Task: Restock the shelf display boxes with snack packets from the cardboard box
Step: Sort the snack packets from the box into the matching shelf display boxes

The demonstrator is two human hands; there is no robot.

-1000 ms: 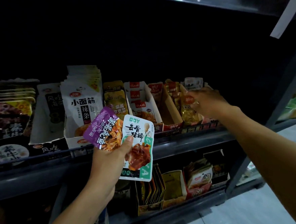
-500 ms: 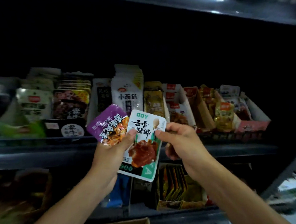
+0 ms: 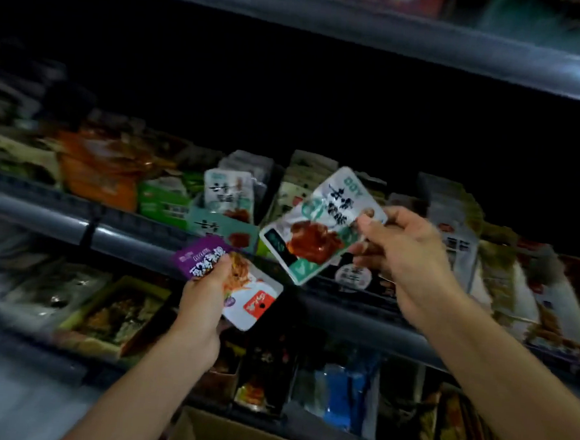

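Head view: right hand point(image 3: 413, 252) pinches white packet point(image 3: 319, 225), left hand point(image 3: 204, 296) grips purple packet point(image 3: 229, 281); corner pinch risks dropping.

White-and-teal packet point(image 3: 319, 222), centre of the frame, pinched at its top corner by the right hand point(image 3: 406, 259): "DOY" in teal letters near its upper edge, tilted; large black Chinese characters below, too blurred to read.
Purple-and-white packet point(image 3: 233, 281), lower centre, held by the left hand point(image 3: 203, 306): white Chinese characters on the purple, and a red tag with white script; neither legible.
Shelf packets behind: print blurred, unreadable.
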